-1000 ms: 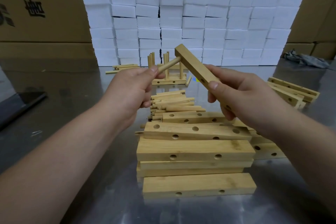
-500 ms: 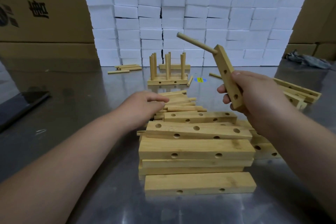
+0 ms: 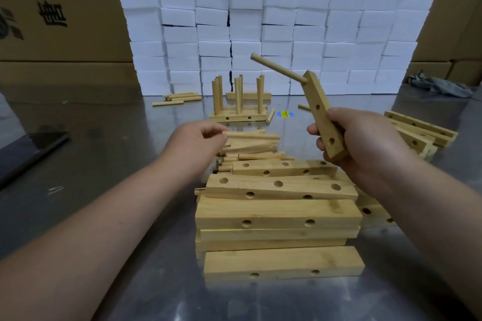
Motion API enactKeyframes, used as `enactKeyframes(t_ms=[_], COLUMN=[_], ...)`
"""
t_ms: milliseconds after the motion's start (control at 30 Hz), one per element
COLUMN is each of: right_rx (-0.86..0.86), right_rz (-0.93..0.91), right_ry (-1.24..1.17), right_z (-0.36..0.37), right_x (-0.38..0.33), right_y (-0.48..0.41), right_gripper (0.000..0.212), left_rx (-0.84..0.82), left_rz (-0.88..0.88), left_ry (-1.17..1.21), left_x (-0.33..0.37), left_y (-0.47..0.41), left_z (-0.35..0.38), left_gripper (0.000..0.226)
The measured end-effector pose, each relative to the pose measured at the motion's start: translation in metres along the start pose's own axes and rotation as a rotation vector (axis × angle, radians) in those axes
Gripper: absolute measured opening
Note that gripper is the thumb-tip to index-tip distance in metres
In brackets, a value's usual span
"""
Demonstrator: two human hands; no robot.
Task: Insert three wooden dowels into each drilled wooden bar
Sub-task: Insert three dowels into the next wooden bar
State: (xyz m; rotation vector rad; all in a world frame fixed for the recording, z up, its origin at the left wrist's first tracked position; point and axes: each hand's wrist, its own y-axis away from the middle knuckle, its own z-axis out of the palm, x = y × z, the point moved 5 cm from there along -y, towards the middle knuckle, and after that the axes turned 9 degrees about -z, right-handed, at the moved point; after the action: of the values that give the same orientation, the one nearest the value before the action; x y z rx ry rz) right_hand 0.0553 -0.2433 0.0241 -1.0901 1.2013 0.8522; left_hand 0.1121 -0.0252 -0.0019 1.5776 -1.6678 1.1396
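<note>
Right hand gripping bar aloft, one dowel sitting in it, two holes waiting. Left hand touching dowel pile; grip unclear. Finished bars standing far; near stack waiting.

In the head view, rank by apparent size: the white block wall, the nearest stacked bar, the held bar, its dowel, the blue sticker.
1. white block wall
2. nearest stacked bar, enlarged by nearness to the camera
3. held bar, gripped by the right hand
4. dowel in that bar
5. blue sticker
</note>
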Motion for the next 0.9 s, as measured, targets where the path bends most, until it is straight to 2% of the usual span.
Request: enactKeyframes(t_ms=[67, 200, 300, 567, 900], right_rx=[-0.024, -0.172, -0.253, -0.261, -0.350], right_rz=[-0.004, -0.050, -0.098, -0.180, -0.322], right_ry=[-0.063, -0.149, -0.175, -0.092, 0.116], right_z=[0.000, 0.008, 0.012, 0.012, 0.017], right_x=[0.000, -0.004, -0.007, -0.011, -0.015], right_y=[0.000, 0.004, 0.007, 0.009, 0.015], right_gripper=[0.020, 0.023, 0.024, 0.038, 0.039], left_rx=[0.087, 0.062, 0.045, 0.041, 0.037], left_rz=[0.042, 0.146, 0.179, 0.209, 0.407], left_ry=[0.160, 0.304, 0.287, 0.206, 0.020], left_x=[0.011, 0.036, 0.042, 0.047, 0.053], left_y=[0.007, 0.024, 0.030, 0.033, 0.041], left_z=[-0.012, -0.017, -0.015, -0.018, -0.015], left_gripper=[0.015, 0.020, 0.022, 0.021, 0.028])
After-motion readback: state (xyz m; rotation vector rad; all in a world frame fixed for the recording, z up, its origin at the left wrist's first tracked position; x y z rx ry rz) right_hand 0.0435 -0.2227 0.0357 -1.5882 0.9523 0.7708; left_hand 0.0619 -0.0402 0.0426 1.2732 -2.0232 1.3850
